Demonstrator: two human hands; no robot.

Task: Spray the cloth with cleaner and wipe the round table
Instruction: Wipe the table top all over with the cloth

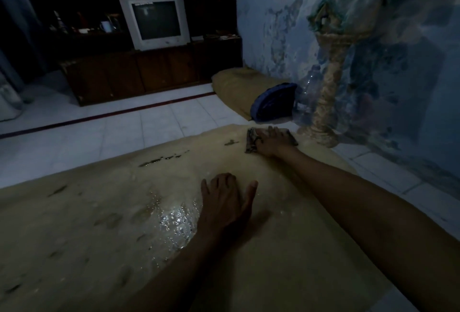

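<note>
The round table (82,232) has a tan top with dark marks and fills the lower half of the view. A wet, glistening patch (174,222) lies near its middle. My left hand (227,202) rests flat on the top beside that patch, fingers spread, holding nothing. My right hand (272,141) reaches to the far edge and presses down on a dark patterned cloth (251,141), which shows at both sides of the hand. No spray bottle is in sight.
A tall ornate stand (326,80) rises just past the table's far right edge, against the blue wall. A blue bag (273,102) and a tan cushion (236,85) lie on the tiled floor. A dark cabinet with a television (155,21) stands at the back.
</note>
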